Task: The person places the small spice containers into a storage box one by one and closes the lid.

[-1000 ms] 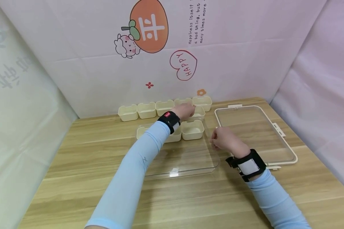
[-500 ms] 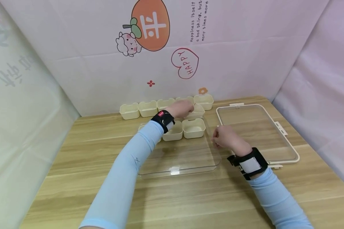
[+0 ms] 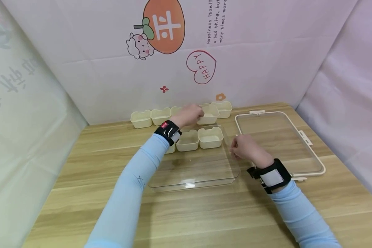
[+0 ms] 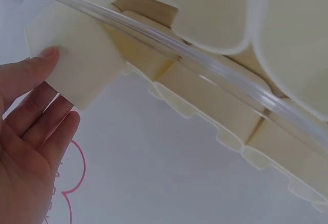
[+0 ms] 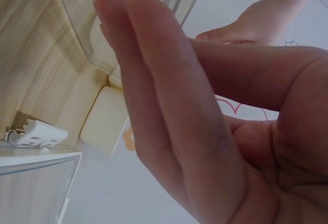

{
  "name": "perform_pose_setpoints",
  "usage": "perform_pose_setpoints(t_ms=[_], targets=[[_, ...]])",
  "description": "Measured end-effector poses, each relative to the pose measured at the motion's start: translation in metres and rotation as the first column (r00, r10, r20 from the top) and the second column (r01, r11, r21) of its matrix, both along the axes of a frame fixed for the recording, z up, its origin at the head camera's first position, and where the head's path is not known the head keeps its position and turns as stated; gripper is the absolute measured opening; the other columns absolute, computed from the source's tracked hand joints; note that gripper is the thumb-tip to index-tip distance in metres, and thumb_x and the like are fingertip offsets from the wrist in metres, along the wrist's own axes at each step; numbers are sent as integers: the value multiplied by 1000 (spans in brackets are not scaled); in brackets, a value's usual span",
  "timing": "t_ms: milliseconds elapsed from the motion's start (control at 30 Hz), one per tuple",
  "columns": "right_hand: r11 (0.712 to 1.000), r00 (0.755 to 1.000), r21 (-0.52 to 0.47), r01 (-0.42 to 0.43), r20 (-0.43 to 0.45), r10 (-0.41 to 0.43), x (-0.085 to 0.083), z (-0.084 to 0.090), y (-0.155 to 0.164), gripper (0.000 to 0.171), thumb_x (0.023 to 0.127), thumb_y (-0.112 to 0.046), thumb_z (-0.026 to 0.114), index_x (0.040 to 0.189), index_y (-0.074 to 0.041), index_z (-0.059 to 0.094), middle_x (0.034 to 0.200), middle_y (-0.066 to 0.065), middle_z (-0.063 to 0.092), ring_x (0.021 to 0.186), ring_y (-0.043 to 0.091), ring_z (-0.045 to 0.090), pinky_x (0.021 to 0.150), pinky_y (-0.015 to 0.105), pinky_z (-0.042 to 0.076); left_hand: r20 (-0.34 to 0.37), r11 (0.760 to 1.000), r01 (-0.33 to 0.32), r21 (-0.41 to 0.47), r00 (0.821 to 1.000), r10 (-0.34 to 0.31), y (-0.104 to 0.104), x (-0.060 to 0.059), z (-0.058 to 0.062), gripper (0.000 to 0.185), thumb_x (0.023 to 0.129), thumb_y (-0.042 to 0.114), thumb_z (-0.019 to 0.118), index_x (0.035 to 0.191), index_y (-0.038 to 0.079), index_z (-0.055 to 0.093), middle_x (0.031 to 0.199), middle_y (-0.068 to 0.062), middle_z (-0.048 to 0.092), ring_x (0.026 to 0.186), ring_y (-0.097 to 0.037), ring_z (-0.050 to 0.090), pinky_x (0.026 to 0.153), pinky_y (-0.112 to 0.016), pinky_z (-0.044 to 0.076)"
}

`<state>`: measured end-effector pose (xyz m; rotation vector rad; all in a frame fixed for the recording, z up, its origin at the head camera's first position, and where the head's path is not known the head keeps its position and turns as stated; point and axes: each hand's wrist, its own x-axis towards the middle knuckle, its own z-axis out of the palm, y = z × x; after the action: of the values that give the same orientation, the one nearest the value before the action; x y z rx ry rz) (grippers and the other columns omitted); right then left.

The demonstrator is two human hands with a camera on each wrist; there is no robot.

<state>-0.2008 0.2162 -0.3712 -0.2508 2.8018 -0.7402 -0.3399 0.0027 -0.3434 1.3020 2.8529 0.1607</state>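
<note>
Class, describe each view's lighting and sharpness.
Head: glare on the front wall of the clear tray, soft shadow on the table beside the left sleeve; left wrist: dim, greyish, with pale streaks along the tray's rim; right wrist: right hand looms large, slightly soft.

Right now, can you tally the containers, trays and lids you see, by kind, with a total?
Clear tray: 1
Clear lid with cream frame: 1
Cream containers: 9 visible, some partly hidden (5 in the back row, 3 in the tray, 1 held by the left hand)
Total: 11
</note>
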Motion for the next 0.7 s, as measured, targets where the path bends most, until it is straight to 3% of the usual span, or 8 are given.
perform_pose_setpoints(t_ms=[167, 700], targets=[[1000, 1000, 2, 0, 0, 0, -1, 0, -4, 13, 89, -8, 61, 82, 3, 62, 70, 9, 63, 59, 14, 60, 54, 25, 46, -32, 1000, -11, 15, 999, 11, -16, -1, 0, 32, 72, -14, 42, 62, 14, 29, 75, -3, 40, 67, -14, 31, 58, -24, 24], [1000, 1000, -11, 4, -5, -4, 0, -3, -4, 12, 89, -7, 60, 81, 3, 60, 69, 10, 63, 59, 15, 59, 53, 25, 46, -121, 996, -28, 80, 992, 38, -66, 19, 9, 29, 77, -11, 49, 61, 12, 41, 74, -3, 38, 68, -15, 37, 58, -24, 27]])
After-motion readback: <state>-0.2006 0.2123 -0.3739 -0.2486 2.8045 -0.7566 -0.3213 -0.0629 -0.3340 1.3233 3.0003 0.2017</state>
